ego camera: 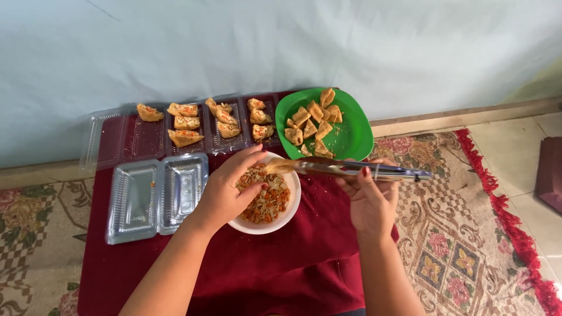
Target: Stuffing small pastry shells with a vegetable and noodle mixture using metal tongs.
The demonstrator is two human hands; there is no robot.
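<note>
Right then, her left hand pinched shredded filling in the white bowl at frame centre, while the right hand squeezed metal tongs shut on a tofu piece.

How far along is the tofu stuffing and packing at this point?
Done: several stuffed pieces sit in the open clear trays by the wall. In hand: the right hand holds tongs gripping one piece over the white bowl, while the left hand is in the filling. Left: fried pieces on the green plate and an unfilled tray.
</note>
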